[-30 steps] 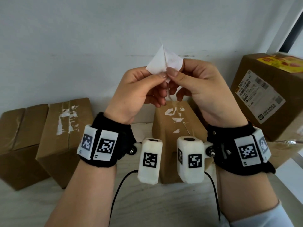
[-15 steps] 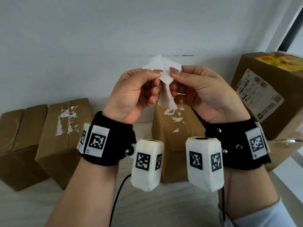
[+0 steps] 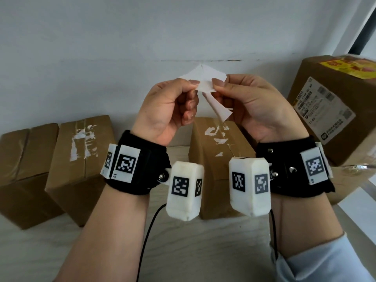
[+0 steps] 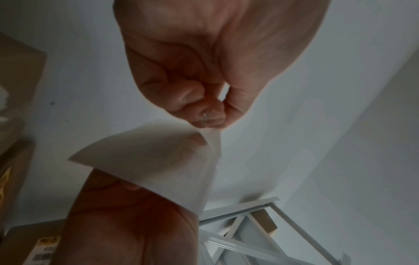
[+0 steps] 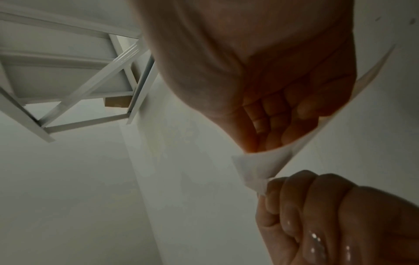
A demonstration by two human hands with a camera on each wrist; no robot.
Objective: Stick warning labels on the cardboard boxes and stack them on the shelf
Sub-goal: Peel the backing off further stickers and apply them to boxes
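Both hands are raised in front of the wall and share a white label (image 3: 205, 77). My left hand (image 3: 192, 86) pinches its left part between thumb and fingers. My right hand (image 3: 218, 86) pinches the right part. A peeled white strip (image 3: 220, 110) hangs down between the palms. The left wrist view shows the label (image 4: 158, 161) curling below the left fingers (image 4: 204, 111). In the right wrist view the label (image 5: 260, 166) bends between the two hands. A small cardboard box (image 3: 215, 151) stands on the table under the hands.
Two more small cardboard boxes (image 3: 81, 159) (image 3: 22, 163) stand at the left against the wall. A large box (image 3: 329, 110) with a shipping label sits at the right. A white shelf frame (image 4: 249, 224) (image 5: 79, 80) rises overhead.
The two layers of the label have come further apart, and the loose strip now hangs lower between the palms. Both wrists have turned slightly outward.
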